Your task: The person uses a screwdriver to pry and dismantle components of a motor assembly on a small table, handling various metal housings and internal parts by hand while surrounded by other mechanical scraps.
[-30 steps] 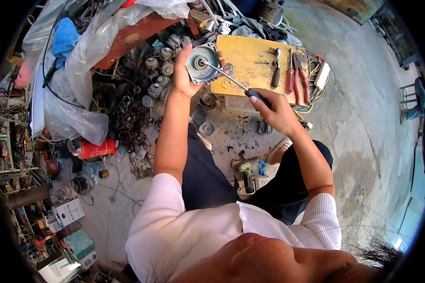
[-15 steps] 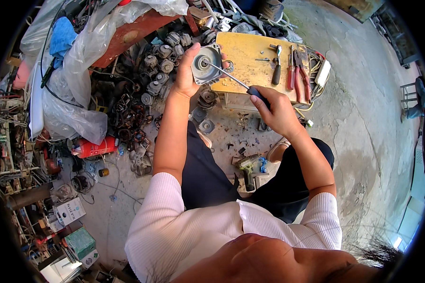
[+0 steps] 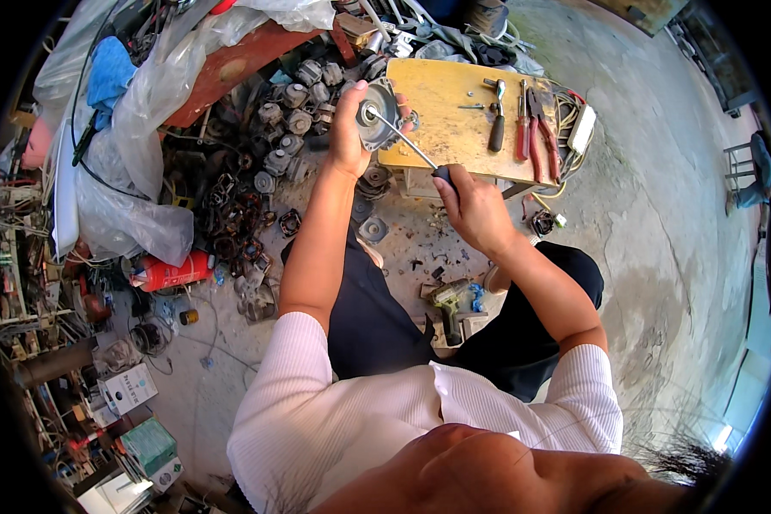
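Steadily, the left hand (image 3: 348, 137) holds a round-dished metal cover (image 3: 385, 128) up in the air, just beside the near left corner of the yellow surface (image 3: 441, 90). Its thumb lies along the cover's left edge and its fingers come round the far side, their tips showing at the right, so the hand is curved only as wide as the piece itself. The hollow of the cover faces the person, tilted a little to the right.

The right hand (image 3: 480, 216) is closed round the dark handle of a screwdriver (image 3: 407, 142), thumb pressed along it. The long metal shaft slants up and left to the cover's central hub; whether the tip touches the metal there is too small to tell.

On the surface, well apart from both hands, a ratchet with a black grip (image 3: 496, 133), a red-handled tool (image 3: 522, 141) and a pair of pliers with red handles (image 3: 536, 152) lie side by side, with a small bolt (image 3: 471, 106) to the ratchet's left. Below, between the person's legs, a green-and-black power drill (image 3: 449, 301) rests near the floor.
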Demonstrator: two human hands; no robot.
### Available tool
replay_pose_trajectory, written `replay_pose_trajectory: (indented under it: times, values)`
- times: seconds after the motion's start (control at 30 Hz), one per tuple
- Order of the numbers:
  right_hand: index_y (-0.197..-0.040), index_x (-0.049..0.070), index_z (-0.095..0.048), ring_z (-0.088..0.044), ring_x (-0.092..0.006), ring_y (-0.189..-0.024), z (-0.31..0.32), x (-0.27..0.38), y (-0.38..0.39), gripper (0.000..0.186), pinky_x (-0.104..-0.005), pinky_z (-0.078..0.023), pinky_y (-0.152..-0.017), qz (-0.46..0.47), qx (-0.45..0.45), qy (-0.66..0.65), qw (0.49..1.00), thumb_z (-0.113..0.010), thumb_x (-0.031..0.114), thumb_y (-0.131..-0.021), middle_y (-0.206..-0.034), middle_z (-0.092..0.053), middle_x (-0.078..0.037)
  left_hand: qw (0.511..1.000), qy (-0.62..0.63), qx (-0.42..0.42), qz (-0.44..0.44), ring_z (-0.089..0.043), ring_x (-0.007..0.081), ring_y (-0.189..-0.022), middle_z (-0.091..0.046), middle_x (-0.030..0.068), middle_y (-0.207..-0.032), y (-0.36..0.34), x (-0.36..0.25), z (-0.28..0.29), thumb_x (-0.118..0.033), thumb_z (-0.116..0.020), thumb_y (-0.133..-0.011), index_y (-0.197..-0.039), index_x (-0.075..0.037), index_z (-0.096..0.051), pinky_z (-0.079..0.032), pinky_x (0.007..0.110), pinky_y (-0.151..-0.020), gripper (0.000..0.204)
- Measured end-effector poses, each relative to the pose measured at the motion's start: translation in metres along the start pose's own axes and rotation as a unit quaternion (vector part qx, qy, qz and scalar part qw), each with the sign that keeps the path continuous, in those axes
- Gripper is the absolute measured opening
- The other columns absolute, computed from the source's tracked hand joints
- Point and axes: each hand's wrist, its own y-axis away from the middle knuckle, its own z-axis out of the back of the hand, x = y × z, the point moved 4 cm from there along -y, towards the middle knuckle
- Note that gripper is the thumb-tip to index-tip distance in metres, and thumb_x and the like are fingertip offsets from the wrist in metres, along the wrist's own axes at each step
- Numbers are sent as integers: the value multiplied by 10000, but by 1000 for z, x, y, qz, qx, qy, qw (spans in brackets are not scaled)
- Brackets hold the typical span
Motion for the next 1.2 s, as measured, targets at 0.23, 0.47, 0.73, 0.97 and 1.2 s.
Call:
replay_pose_trajectory:
  times: [0.23, 0.47, 0.73, 0.97, 1.2]
  values:
    - [-783, 75, -466, -361, -76, -507, -39, -13, 5, 441, -275, -331, -460, -83, 57, -308, 946, -419, 424, -1048, -638, -389, 47, 999, -11, -1, -42, -661, 249, -957, -659, 140, -1052, -9, 9, -5, -429, -451, -944, -1207, -8, -561, -564, 435, -852, 509]
    - [-849, 131, -436, -226, -48, -475, -29, -8, 13, 420, -213, -200, -412, -267, 270, -592, 711, -397, 506, -1033, -624, -288, 67, 997, -42, 46, -36, -656, 259, -990, -647, 152, -1095, -6, 8, 2, -453, -452, -918, -1264, 15, -536, -566, 450, -874, 588]
    - [-1071, 68, -521, -353, -48, -538, -12, -6, 9, 343, -180, -271, -415, -265, 329, -721, 550, -438, 399, -1040, -713, -384, 41, 993, 12, 114, -27, -637, 288, -1033, -618, 172, -1149, -5, 0, 3, -485, -455, -895, -1318, 47, -469, -554, 487, -893, 680]
    - [-1222, 77, -508, -304, -22, -503, 3, 12, 8, 279, -161, -214, -385, -261, 311, -707, 579, -435, 282, -1047, -738, -393, 36, 983, 130, 117, -62, -577, 300, -1114, -575, 152, -1215, -7, -7, -4, -533, -478, -883, -1385, -12, -410, -446, 571, -1019, 727]
    - [-1214, 57, -518, -287, -15, -481, 10, 10, 5, 286, -162, -206, -376, -266, 303, -734, 547, -425, 273, -1050, -701, -371, 46, 982, 135, 118, -66, -562, 310, -1145, -566, 149, -1220, -7, -10, -2, -546, -464, -894, -1378, -16, -422, -436, 576, -1028, 719]
